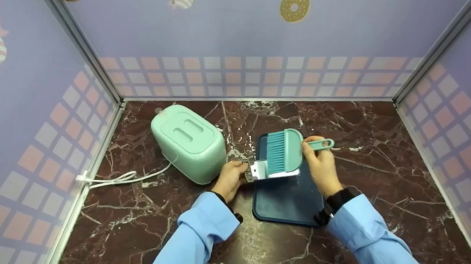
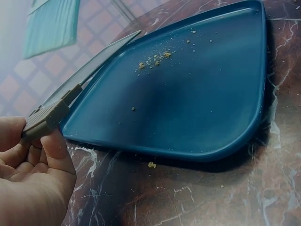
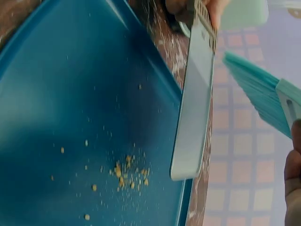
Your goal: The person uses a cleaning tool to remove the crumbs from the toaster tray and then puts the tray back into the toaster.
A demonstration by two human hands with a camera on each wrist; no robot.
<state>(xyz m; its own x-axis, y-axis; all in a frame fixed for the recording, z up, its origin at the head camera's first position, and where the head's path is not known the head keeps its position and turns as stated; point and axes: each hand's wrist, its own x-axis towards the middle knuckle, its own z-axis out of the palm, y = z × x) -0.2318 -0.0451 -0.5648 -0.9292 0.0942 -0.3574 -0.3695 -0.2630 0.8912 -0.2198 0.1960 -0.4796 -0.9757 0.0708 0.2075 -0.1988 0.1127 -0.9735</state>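
Note:
My left hand point(image 1: 230, 179) pinches the ridged brown end of a thin metal crumb tray point(image 1: 261, 170), like the ones that slide out of a toaster. It is held tilted over the far part of a dark blue tray point(image 1: 286, 206). In my right hand point(image 1: 322, 168) I grip the handle of a small green hand brush point(image 1: 293, 150). Its teal bristles point(image 3: 256, 92) point left, above the crumb tray and apart from it in the right wrist view. Yellowish crumbs point(image 2: 155, 61) lie scattered on the blue tray.
A mint-green toaster point(image 1: 195, 141) in a smooth cover stands left of my left hand. Its white cord point(image 1: 132, 179) runs left to the wall's foot. White specks and a crumb point(image 2: 152, 165) lie on the marbled brown surface. Patterned walls point(image 1: 246, 37) enclose three sides.

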